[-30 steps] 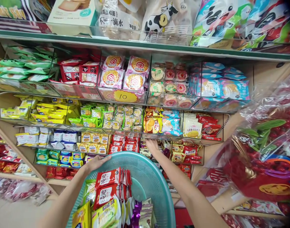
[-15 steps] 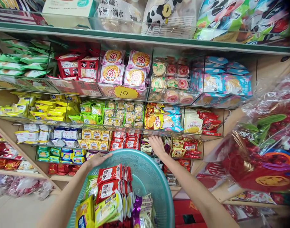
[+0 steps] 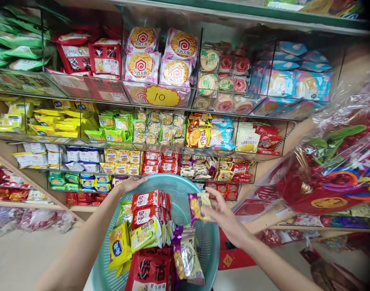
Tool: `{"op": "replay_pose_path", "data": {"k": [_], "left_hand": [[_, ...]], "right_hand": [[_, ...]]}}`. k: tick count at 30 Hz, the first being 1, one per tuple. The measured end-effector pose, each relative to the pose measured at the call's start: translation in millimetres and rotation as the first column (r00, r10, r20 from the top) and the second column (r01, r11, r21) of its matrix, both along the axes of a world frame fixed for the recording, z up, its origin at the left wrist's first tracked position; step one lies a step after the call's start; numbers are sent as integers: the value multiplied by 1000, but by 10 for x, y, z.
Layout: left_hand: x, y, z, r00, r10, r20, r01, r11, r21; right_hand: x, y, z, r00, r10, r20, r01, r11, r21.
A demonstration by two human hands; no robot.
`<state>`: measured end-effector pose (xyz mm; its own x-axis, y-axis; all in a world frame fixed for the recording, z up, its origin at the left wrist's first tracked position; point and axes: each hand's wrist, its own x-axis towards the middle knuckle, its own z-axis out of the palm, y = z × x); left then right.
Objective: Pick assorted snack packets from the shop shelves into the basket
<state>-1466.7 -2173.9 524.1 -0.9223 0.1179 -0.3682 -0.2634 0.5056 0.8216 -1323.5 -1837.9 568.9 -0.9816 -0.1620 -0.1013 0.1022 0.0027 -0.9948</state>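
My left hand is closed on the far left rim of a teal plastic basket. Between the fingers and thumb of my right hand is a purple and cream snack packet, over the right side of the basket. Inside lie red snack packets, yellow packets, a yellow-green packet and a dark red packet. A cream and purple packet rests at the right of this pile.
Stepped shelves hold biscuits behind clear dividers, with a yellow price tag reading 10. Similar purple and cream packets fill a lower compartment just beyond the basket. A plastic-wrapped red decoration juts in on the right. Below it is a red box.
My right hand has come back from the lower shelf compartment to above the basket, now with a purple and cream packet. My left hand stays on the rim. The view has tilted down.
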Motion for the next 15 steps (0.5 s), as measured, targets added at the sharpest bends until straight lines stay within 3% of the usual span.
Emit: {"op": "replay_pose_path", "data": {"k": [3,8,12,15], "left_hand": [[-38,-4,-27,1000,-15,-3,15,1000,-8],[-68,-45,-87,1000,-24,3,24,997,-72],[-73,-95,-92,999,-31,8,31,998,-52],[-86,-110,-76,999,-49,-5,49,999,24]], "right_hand": [[277,-83,-15,992,111,59,-111,994,-2],[501,-242,-217,982,182,53,-185,982,46],[574,-326,-396,980,199,-20,-186,943,276],[578,-350,-548,976,217,-23,-176,847,501]]}}
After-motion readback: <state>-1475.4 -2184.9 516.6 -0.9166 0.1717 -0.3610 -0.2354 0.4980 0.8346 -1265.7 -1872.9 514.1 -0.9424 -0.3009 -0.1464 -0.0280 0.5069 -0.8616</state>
